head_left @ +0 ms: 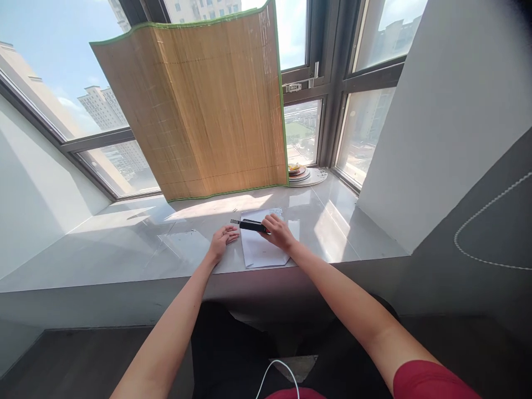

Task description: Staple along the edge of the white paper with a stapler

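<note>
My right hand (278, 231) is closed around the rear end of a black stapler (251, 225) with a silvery metal tip. It holds the stapler over white sheets of paper (264, 250) that lie on the sill, with the tip pointing left. My left hand (223, 241) is at the left of the paper, its fingers loosely bent and apart, with nothing visible in them. Its fingertips are just below the stapler's metal tip; whether they touch it I cannot tell.
A bamboo mat (220, 105) with green edging leans upright against the windows. Behind its right edge is a stack of plates (300, 174). The glossy grey sill (124, 249) ends in a front edge near my knees. A beaded cord (461, 246) hangs at right.
</note>
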### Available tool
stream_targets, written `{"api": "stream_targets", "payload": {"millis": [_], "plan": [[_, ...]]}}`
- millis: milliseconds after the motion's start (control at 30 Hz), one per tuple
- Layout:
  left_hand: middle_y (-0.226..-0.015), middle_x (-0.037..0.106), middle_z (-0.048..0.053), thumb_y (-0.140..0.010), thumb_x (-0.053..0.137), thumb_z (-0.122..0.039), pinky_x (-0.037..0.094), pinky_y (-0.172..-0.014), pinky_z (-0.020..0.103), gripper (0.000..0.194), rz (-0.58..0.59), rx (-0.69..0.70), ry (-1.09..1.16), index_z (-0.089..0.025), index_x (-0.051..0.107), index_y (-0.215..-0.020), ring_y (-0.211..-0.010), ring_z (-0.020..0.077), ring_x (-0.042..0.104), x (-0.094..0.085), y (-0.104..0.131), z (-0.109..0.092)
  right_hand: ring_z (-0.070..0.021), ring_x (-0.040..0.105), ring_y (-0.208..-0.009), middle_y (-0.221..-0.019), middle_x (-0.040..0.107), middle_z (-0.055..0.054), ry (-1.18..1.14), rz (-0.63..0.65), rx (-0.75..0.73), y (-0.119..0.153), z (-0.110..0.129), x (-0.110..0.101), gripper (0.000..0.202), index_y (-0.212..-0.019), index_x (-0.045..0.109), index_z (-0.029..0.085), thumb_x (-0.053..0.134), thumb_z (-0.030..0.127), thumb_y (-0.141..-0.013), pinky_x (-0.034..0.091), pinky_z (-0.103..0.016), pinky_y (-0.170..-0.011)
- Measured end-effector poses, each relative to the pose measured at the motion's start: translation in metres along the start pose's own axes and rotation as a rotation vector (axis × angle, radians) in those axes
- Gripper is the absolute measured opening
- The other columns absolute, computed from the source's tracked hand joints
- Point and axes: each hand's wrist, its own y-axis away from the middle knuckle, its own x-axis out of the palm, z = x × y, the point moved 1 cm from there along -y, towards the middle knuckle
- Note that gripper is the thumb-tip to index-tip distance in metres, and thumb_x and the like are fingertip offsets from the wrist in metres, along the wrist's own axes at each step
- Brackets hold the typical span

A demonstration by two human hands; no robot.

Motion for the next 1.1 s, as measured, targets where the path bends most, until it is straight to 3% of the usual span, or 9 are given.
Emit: {"api": "stream_targets", "payload": {"millis": [133,267,367,500,767,1100], "plan": [[-0.118,0.077,0.020,-0.095,0.054,-0.017,0.056,-0.114,0.052,0.029,-0.095,-0.080,0.140,-0.011,0.070,-0.118,-0.117,0.0293,0.076,0.008,0.005,-0.010,-0.0257,0.052,-0.094,-0.101,0.063,-0.010,0.118,-0.011,-0.167,-0.002,0.011,-0.004,0.012,-0.099,0.062,0.023,0.052,0.017,-0.103,0.045,-0.037,-0.076],[-0.149,0.062,0.024,-0.109,0.027,-0.037,0.059,-0.111,0.048,0.055,-0.130,-0.157,0.491,-0.010,0.055,-0.147,-0.141,0.0290,0.061,0.021,0.007,-0.013,-0.0248,0.054,-0.093,-0.102,0.065,-0.010,0.095,0.003,-0.212,-0.002,0.017,-0.005,0.027,-0.103,0.064,0.025,0.041,0.012,-0.106,0.049,-0.040,-0.082],[-0.157,0.055,0.023,-0.110,0.016,-0.040,0.058,-0.112,0.050,0.063,-0.133,-0.175,0.536,-0.010,0.044,-0.158,-0.147,0.0282,0.055,0.033,0.008,-0.011,-0.0241,0.055,-0.096,-0.104,0.066,-0.010,0.090,0.038,-0.273,-0.003,0.021,-0.005,0.031,-0.105,0.064,0.027,0.037,0.011,-0.107,0.050,-0.041,-0.088],[-0.156,0.058,0.020,-0.111,0.014,-0.044,0.055,-0.116,0.049,0.065,-0.083,-0.172,0.543,-0.013,0.045,-0.158,-0.147,0.0260,0.055,0.044,0.007,-0.008,-0.0223,0.055,-0.093,-0.102,0.065,-0.008,0.052,0.066,-0.335,-0.003,0.026,-0.005,0.028,-0.104,0.064,0.027,0.040,0.012,-0.108,0.049,-0.039,-0.085],[-0.153,0.060,0.020,-0.112,0.021,-0.035,0.057,-0.113,0.041,0.056,-0.124,-0.174,0.647,-0.009,0.053,-0.150,-0.146,0.0238,0.057,0.048,0.010,-0.005,-0.0200,0.055,-0.096,-0.106,0.065,-0.008,0.120,0.123,-0.430,-0.002,0.028,-0.006,0.034,-0.104,0.064,0.026,0.033,0.011,-0.110,0.045,-0.036,-0.082],[-0.142,0.067,0.020,-0.113,0.023,-0.026,0.064,-0.102,0.036,0.049,-0.187,-0.186,0.734,-0.009,0.054,-0.146,-0.126,0.0214,0.071,0.053,0.010,-0.005,-0.0229,0.055,-0.101,-0.108,0.065,-0.009,0.180,0.136,-0.385,0.000,0.028,-0.006,0.035,-0.111,0.063,0.027,0.033,0.008,-0.108,0.041,-0.038,-0.083]]}}
